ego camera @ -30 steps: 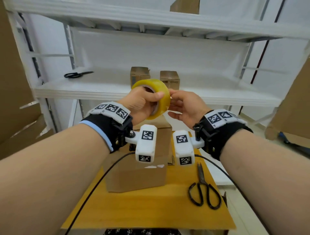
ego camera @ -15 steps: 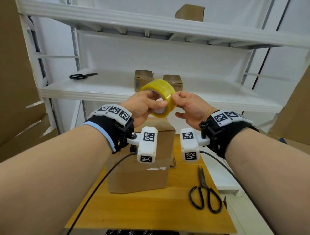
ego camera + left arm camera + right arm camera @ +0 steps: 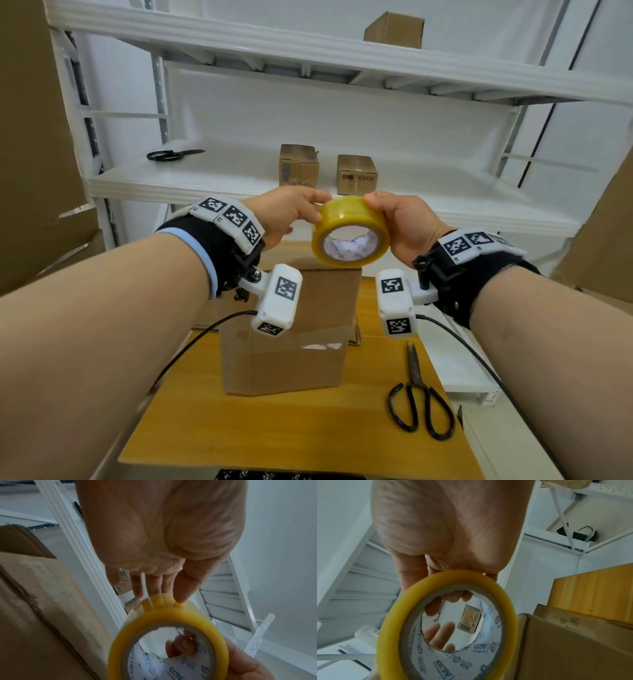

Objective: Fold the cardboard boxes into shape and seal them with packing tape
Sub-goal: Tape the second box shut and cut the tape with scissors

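Observation:
A yellow packing tape roll (image 3: pixel 349 236) is held up in front of me, its open core facing me. My right hand (image 3: pixel 400 222) grips it from the right. In the left wrist view, that hand's fingers (image 3: pixel 181 646) curl into the core of the tape roll (image 3: pixel 171 642). My left hand (image 3: pixel 291 212) is at the roll's upper left. Its thumb (image 3: pixel 181 595) and straight fingers lie on the outer band. Below the roll, a folded cardboard box (image 3: pixel 291 342) stands on the wooden table (image 3: pixel 274 428), with clear tape on its front.
Black scissors (image 3: pixel 419 401) lie on the table right of the box. The white shelf (image 3: pixel 205 185) behind holds two small boxes (image 3: pixel 298 166) and another pair of scissors (image 3: pixel 171 155). Large cardboard sheets (image 3: pixel 34 137) lean at the left and right.
The roll has turned so that its core faces me. My right hand has taken hold of it. My left hand has let go of its grip and now only touches the roll's outer band.

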Available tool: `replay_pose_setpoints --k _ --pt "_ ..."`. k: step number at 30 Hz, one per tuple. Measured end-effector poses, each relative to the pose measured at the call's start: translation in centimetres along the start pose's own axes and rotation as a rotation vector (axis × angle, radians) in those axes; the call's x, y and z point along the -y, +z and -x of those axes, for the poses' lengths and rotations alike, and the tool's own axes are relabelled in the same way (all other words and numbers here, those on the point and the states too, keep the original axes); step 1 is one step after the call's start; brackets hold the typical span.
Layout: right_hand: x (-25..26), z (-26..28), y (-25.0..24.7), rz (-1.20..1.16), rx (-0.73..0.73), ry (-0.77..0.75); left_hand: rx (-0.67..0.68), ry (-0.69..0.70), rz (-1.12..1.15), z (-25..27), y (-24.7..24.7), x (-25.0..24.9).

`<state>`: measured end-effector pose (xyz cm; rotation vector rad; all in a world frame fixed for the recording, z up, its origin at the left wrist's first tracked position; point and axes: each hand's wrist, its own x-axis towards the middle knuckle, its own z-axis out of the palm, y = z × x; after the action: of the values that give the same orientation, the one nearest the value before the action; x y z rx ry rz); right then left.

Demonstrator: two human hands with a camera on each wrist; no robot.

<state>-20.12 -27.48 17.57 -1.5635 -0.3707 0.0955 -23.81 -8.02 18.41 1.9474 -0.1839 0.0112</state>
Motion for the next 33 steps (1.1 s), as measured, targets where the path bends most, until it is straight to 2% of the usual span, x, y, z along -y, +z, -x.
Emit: replay_pose_setpoints --k 3,6,9,13,17,22,28,33 --pt "0.2 0.1 -0.1 -0.039 0.013 0.016 0.126 -0.026 0.061 0.4 -0.1 0.2" --pt "0.3 0.1 -0.3 0.061 0.023 -0.042 0.158 -0.017 0.122 0.7 0.2 0.2" --pt "0.6 -0.1 -0.4 0.233 -0.036 -0.129 0.098 0.004 0.132 0.6 0.6 0.5" --pt "0.9 -0.4 0.0 0.274 -0.128 -0.243 -0.004 0.022 0.185 0.3 1.0 0.4" --pt "0.9 -0.3 1.0 0.475 -0.145 -0.378 -0.094 0.010 0.206 0.2 1.0 -0.1" --pt "0.6 -0.1 2.3 0.744 -0.121 -0.528 -0.143 -0.028 0.226 0.3 0.7 0.4" --pt "0.3 0.4 3.6 0.846 -0.108 -0.604 -0.182 -0.045 0.229 0.7 0.2 1.0" --pt "-0.1 0.2 4.4 0.861 -0.146 -0.582 -0.222 -0.060 0.226 0.8 0.0 1.5"
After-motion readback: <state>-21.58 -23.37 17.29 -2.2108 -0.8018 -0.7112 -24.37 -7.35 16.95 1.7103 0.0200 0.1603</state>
